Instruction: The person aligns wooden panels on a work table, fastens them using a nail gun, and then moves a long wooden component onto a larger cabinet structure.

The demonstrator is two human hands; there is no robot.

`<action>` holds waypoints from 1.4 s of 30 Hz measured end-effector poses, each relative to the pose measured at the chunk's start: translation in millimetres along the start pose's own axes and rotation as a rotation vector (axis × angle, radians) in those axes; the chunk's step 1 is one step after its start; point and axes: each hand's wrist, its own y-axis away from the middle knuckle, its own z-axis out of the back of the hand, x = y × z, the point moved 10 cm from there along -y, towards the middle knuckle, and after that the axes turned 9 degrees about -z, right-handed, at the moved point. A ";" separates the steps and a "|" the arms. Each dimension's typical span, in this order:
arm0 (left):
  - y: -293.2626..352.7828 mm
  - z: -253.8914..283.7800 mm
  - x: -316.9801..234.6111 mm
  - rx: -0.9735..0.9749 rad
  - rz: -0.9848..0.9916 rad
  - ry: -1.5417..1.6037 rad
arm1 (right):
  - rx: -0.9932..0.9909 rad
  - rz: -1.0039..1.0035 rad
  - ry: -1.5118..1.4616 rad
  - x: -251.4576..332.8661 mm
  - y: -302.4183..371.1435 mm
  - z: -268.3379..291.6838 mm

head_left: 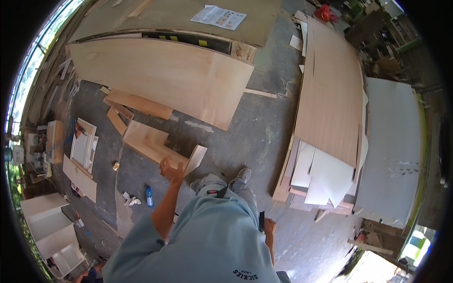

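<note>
My left hand (171,172) reaches forward, its fingers bent over the near edge of an L-shaped plywood piece (150,137). A short pale board (195,159) rises at the right end of that piece, just past my fingers. My right hand (270,227) hangs low at my right side with its fingers curled. Close beside it is a narrow black object (262,220); whether the hand holds it or anything else is hidden.
A large plywood sheet (165,75) leans against a bench (264,28) ahead. Loose boards (139,103) lie below it. Stacked panels (328,94) stand at right. A blue bottle (149,197), crumpled white scraps (131,200) and a white frame (85,144) are on the left floor.
</note>
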 end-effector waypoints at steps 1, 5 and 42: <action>10.3 3.0 7.4 -0.075 0.113 -0.019 | 0.029 -0.022 -0.066 4.1 -21.2 10.0; 47.6 -3.1 25.5 -0.227 0.511 -0.002 | 0.070 -0.011 -0.132 26.0 -118.6 51.4; 175.3 -125.7 17.5 -0.806 1.349 0.629 | 0.119 1.177 0.961 772.9 -201.2 -275.3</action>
